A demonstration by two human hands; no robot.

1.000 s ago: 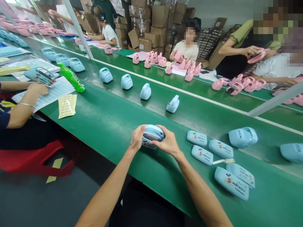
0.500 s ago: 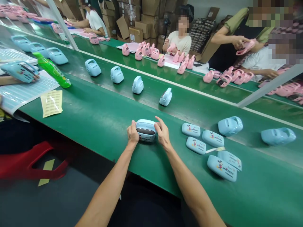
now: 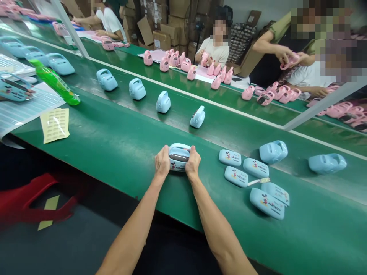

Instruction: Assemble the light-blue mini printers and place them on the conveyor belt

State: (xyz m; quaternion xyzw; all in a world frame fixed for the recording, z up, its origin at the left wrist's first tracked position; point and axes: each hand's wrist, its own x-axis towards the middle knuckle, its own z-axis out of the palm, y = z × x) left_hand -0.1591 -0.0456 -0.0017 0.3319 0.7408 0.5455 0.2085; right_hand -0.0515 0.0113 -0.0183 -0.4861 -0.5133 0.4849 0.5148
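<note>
A light blue handheld device [image 3: 179, 156] with a dark slot on top and a cartoon print on its side rests on the green belt [image 3: 120, 141] in front of me. My left hand [image 3: 162, 163] grips its left end and my right hand [image 3: 192, 163] grips its right end, fingers wrapped over the top. Several loose blue printed covers [image 3: 255, 167] lie on the belt just right of my right hand, with a small flat tool [image 3: 259, 181] among them.
More blue devices [image 3: 197, 117] stand in a row up the belt toward the far left, and two lie at the right [image 3: 273, 151]. A green bottle [image 3: 54, 81], a yellow label sheet [image 3: 54, 124] and a co-worker's hand are at left. People handle pink devices [image 3: 218, 78] beyond.
My right hand has closed round the device's right end, where its fingers were lifted half a second ago. The view has drifted, so everything sits a little further left.
</note>
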